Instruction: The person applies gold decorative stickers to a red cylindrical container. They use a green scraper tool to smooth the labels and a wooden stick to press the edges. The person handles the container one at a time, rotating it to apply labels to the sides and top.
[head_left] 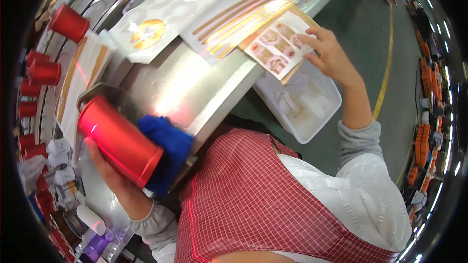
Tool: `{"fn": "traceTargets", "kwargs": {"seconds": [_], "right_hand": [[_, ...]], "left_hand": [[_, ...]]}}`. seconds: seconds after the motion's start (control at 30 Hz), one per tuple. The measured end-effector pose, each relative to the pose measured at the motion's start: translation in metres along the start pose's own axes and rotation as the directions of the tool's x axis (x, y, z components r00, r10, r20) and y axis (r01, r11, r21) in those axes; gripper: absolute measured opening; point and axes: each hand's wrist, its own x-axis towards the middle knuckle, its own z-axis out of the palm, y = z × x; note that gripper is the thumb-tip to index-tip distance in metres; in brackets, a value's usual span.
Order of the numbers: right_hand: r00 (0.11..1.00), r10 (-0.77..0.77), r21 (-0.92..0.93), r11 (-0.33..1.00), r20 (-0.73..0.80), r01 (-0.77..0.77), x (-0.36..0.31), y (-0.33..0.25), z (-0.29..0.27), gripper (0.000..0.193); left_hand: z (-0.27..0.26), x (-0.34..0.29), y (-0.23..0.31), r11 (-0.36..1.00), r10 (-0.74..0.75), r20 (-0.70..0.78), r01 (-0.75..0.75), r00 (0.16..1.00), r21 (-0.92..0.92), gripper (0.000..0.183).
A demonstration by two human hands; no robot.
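Observation:
A glossy red cylindrical canister (119,139) lies tilted across my left hand (109,170), whose fingers wrap under its side. Below and beside the canister is a bunched blue cloth (168,141) at the bench edge. My right hand (331,56) reaches to the far right, its fingertips closed on the right edge of a white sheet of printed labels (275,48). That sheet rests on a brown cardboard piece (295,74) overhanging the bench. Next to it are a sheet with gold and brown strips (243,22) and a clear plastic-covered sheet with a gold round label (148,34).
Several red canisters (70,22) stand along a curved conveyor at the left. Under the metal bench (195,87) edge sits a white plastic bin (304,102) with scraps inside. A white roll (91,219) and a purple item (97,246) are at lower left. Orange bins (429,83) line the far right.

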Motion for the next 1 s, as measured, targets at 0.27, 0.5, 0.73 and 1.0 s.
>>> {"fn": "traceTargets", "kwargs": {"seconds": [0.27,0.5,0.73,1.0], "right_hand": [[0.856,0.367,0.115,0.93,-0.364,-0.35,-0.028,0.033,0.039,0.041],[0.976,0.142,0.042,0.99,-0.166,-0.137,0.011,0.025,0.032,0.036],[0.986,0.147,-0.124,0.983,0.075,-0.137,0.022,0.043,0.022,0.034],[0.97,0.236,-0.23,0.948,0.049,-0.219,0.026,0.063,0.014,0.035]], "left_hand": [[0.014,0.002,-0.002,0.998,-0.048,-0.01,0.048,0.999,-0.046,0.068],[0.017,-0.002,-0.001,0.999,-0.01,-0.061,0.013,0.998,0.051,0.066],[0.013,-0.002,-0.003,0.985,0.078,-0.133,-0.056,0.988,0.165,0.061],[0.02,-0.003,-0.006,0.993,0.065,-0.151,-0.048,0.986,0.111,0.065]]}}
